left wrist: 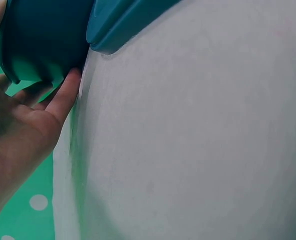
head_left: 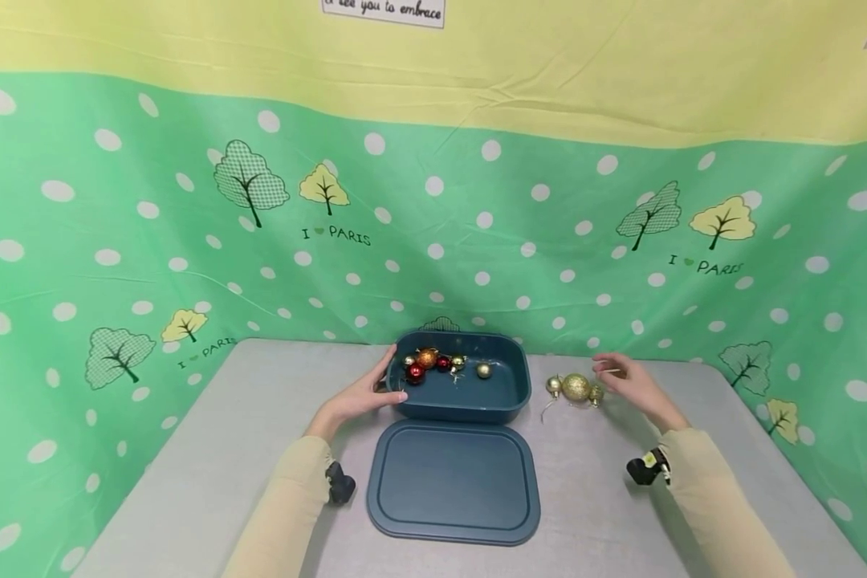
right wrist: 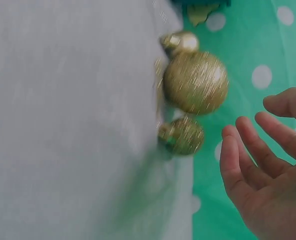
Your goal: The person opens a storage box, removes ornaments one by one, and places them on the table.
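Note:
A dark blue rectangular container point(head_left: 494, 393) stands on the table, with several small red, orange and gold Christmas baubles point(head_left: 427, 358) inside, mostly toward its left end. My left hand point(head_left: 361, 393) grips that left end, thumb at the front rim and fingers along the outer wall. In the left wrist view, fingertips touch the container wall point(left wrist: 42, 35) close to the table. To the right lie three gold baubles, a large glittery one point(head_left: 575, 387) between two smaller ones. My right hand point(head_left: 632, 385) hovers just right of them, fingers loosely spread and holding nothing in the right wrist view.
The container's matching blue lid point(head_left: 453, 482) lies flat on the grey table point(head_left: 209, 449), directly in front of the container. Behind and at both sides hangs a green and yellow curtain point(head_left: 433, 241) with dots and trees. Each wrist carries a small black camera point(head_left: 341, 483).

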Motion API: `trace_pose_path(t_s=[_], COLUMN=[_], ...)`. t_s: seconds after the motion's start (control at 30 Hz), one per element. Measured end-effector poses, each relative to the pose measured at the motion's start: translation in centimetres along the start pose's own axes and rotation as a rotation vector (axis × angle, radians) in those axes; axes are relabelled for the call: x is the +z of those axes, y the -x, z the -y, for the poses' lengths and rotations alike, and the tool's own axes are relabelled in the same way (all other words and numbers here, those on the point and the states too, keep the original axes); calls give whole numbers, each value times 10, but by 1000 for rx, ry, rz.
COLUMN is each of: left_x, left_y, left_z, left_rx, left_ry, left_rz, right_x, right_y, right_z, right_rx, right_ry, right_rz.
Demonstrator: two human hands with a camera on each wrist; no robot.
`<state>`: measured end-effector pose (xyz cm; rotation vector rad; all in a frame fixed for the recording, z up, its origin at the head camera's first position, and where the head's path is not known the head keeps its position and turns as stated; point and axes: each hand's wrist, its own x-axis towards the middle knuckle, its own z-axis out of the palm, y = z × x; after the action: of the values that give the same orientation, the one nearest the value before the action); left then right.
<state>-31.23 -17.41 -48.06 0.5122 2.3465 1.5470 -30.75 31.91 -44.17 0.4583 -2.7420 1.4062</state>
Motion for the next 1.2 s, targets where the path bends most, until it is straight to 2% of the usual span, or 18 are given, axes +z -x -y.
trace_pose_path(t_s=[0.33, 0.6, 0.8, 0.93, 1.03, 1.2], left_x=[-1, 0, -1, -1, -1, -2], left_y=[0, -1, 0, 0, 0, 11], left_z=[1, 2, 0, -1, -1, -25], left_rx=[18, 11, 17, 38, 39, 34], left_ry=[-2, -11, -17, -23, -25, -15], left_rz=[11, 5, 4, 4, 14, 45], right_x=[18, 38, 53, 63, 71, 81], right_y=[-4, -9, -11, -14, -16, -15], right_z=[36, 47, 57, 60, 63, 80], right_rx=[-88, -145, -202, -226, -198, -166], right_ry=[7, 8, -66, -102, -114, -169], right_rz=[-11, -41, -105, -89, -72, -38])
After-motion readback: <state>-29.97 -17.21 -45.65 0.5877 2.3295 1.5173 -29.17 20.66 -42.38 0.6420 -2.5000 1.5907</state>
